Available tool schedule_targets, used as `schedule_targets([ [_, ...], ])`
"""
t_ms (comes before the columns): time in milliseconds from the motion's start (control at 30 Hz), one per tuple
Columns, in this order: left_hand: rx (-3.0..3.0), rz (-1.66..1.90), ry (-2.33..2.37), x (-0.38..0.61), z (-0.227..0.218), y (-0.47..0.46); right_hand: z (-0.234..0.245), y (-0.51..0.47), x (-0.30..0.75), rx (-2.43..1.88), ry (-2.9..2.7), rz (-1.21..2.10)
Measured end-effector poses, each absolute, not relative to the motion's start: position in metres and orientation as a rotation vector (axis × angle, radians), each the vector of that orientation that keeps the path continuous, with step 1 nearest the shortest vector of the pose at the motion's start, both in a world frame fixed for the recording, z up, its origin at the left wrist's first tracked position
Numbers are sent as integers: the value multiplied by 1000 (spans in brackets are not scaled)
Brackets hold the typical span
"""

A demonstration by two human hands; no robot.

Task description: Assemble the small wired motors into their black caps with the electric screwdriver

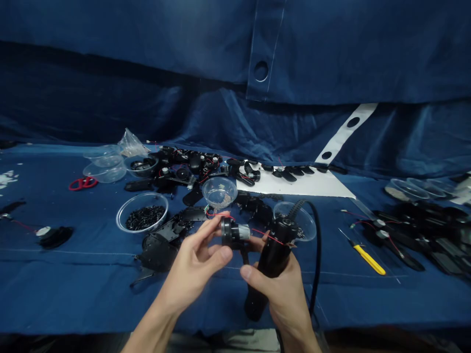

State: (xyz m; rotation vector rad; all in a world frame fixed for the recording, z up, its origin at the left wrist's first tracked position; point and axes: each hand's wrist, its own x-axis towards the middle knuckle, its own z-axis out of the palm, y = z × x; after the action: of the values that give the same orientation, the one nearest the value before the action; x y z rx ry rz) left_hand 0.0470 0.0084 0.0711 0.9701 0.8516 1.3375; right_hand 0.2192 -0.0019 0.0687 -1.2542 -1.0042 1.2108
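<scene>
My left hand (202, 260) has its fingers curled around a small motor (242, 231) with a silver body and a round black cap, and red wires run from it. My right hand (285, 284) is wrapped around a black corded electric screwdriver (274, 260), which is tilted with its cable end up. A red wire crosses in front of the screwdriver's upper part. The right fingertips reach behind the motor; whether they touch it is hidden. Just left of my left hand lies a black plastic housing (158, 251). A clear bowl of black screws (143, 195) stands beyond it.
Black parts with wires are heaped at the back (184, 166) and right (437, 230). A clear bowl (220, 180) stands mid-table. Red-handled scissors (83, 184) lie left, a yellow-handled screwdriver (370, 259) right. A white sheet (324, 184) bears black parts. The black cable (316, 255) loops beside my right hand.
</scene>
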Motion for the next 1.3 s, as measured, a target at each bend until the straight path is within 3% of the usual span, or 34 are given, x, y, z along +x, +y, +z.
schedule_targets([
  [600, 990, 1314, 849, 40, 69, 14, 74, -2, 219, -1268, -991, 1243],
  [833, 1043, 1260, 696, 18, 46, 10, 73, -5, 222, -1191, -1148, 1162],
  [1067, 1478, 1135, 576, -6, 59, -10, 71, -1, 237, -1116, -1379, 994],
  [1300, 1811, 1136, 743, -9, 58, -20, 84, 10, 239, -873, -1383, 854],
])
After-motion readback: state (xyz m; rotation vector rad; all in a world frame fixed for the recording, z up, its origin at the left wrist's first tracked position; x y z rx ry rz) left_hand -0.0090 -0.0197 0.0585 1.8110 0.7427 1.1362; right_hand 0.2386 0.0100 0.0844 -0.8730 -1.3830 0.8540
